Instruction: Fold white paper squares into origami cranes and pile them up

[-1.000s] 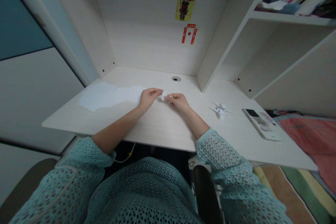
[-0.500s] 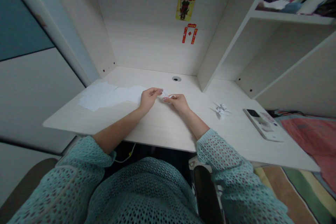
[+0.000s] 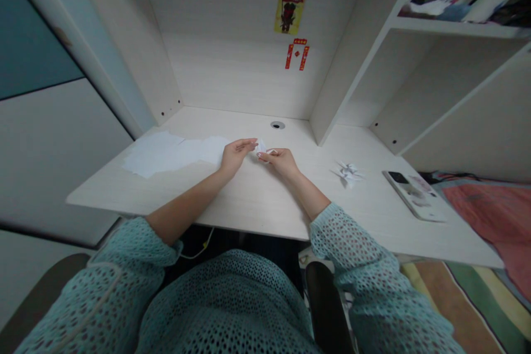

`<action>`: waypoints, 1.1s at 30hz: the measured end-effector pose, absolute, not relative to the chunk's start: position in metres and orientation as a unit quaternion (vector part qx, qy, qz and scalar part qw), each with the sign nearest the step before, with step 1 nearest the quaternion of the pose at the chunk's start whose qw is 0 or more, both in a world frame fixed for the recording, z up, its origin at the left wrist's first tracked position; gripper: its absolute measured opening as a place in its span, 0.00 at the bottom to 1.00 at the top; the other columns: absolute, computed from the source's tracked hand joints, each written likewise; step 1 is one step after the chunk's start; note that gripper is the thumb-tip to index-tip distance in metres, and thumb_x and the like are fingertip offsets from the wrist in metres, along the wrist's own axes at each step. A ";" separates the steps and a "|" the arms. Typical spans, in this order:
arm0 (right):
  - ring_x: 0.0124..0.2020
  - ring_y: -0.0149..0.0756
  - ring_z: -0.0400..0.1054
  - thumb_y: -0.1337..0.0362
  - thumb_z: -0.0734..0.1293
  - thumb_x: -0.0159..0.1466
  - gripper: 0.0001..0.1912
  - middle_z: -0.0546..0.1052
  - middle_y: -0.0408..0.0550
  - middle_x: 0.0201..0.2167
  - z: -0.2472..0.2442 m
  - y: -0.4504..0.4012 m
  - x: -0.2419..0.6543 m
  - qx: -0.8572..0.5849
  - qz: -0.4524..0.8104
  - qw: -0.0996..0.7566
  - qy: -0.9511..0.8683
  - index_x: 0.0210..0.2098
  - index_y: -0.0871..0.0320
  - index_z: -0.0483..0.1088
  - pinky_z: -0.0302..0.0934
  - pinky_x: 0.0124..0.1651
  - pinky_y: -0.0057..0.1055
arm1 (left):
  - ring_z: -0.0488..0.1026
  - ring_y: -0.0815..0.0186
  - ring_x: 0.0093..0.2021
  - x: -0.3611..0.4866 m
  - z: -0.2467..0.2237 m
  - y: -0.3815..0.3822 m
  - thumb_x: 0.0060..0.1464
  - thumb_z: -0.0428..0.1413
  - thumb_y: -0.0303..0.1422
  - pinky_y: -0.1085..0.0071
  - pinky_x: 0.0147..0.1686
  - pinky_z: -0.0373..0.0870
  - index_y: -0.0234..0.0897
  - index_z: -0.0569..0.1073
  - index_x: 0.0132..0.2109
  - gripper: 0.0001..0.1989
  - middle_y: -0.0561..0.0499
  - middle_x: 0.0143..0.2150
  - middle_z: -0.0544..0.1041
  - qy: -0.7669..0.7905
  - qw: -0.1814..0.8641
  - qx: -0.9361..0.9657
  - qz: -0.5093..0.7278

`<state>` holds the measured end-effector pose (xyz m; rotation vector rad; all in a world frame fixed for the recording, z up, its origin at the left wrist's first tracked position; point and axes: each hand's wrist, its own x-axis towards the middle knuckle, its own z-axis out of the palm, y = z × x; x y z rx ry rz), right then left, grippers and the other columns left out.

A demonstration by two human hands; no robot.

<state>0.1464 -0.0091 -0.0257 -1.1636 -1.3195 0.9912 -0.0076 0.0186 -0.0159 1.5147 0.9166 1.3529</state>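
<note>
Over the middle of the white desk [image 3: 249, 199], a small folded white paper [image 3: 261, 147] is between my two hands. My left hand [image 3: 237, 154] has its fingertips pressed together at the paper's left edge. On the other side, my right hand [image 3: 280, 160] pinches the paper between thumb and fingers. Flat white sheets [image 3: 161, 154] lie spread to the left of my left hand. Right of my right hand, a small cluster of folded white paper pieces [image 3: 349, 172] with pointed ends rests on the desk.
A phone [image 3: 414, 194] lies at the desk's right side. Upright panels [image 3: 352, 66] rise behind the desk, and a shelf [image 3: 460, 26] holds bags at the upper right. A round cable hole [image 3: 277, 125] is near the back. A dark armrest [image 3: 326, 304] stands below the front edge.
The view has shifted slightly. The paper between my hands is turned a little, and its upper part stands more upright. Both hands stay in nearly the same place.
</note>
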 end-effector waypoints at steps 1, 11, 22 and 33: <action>0.24 0.33 0.66 0.51 0.73 0.44 0.16 0.77 0.48 0.22 -0.027 -0.008 0.147 -0.482 0.418 0.533 -0.555 0.19 0.59 0.74 0.56 0.30 0.29 | 0.75 0.62 0.40 -0.007 -0.016 0.019 0.44 0.60 0.41 0.66 0.45 0.68 0.35 0.78 0.36 0.15 0.46 0.40 0.79 0.367 0.443 0.615 0.539; 0.24 0.32 0.66 0.51 0.73 0.44 0.17 0.76 0.49 0.22 -0.029 -0.008 0.144 -0.485 0.423 0.535 -0.548 0.18 0.60 0.73 0.56 0.30 0.29 | 0.75 0.62 0.37 -0.006 -0.020 0.018 0.43 0.60 0.42 0.67 0.42 0.70 0.35 0.77 0.31 0.13 0.47 0.37 0.79 0.388 0.440 0.608 0.535; 0.21 0.30 0.62 0.49 0.72 0.45 0.19 0.74 0.47 0.19 -0.030 -0.007 0.146 -0.515 0.382 0.517 -0.567 0.19 0.61 0.73 0.51 0.25 0.28 | 0.76 0.65 0.35 -0.010 -0.023 0.019 0.48 0.57 0.40 0.70 0.39 0.70 0.37 0.77 0.31 0.11 0.49 0.34 0.79 0.408 0.359 0.655 0.524; 0.22 0.31 0.64 0.48 0.72 0.44 0.20 0.76 0.49 0.21 -0.026 -0.009 0.146 -0.511 0.382 0.527 -0.562 0.20 0.61 0.73 0.53 0.27 0.28 | 0.75 0.64 0.37 -0.014 -0.018 0.014 0.51 0.54 0.38 0.71 0.39 0.68 0.40 0.77 0.33 0.10 0.51 0.34 0.79 0.444 0.285 0.689 0.497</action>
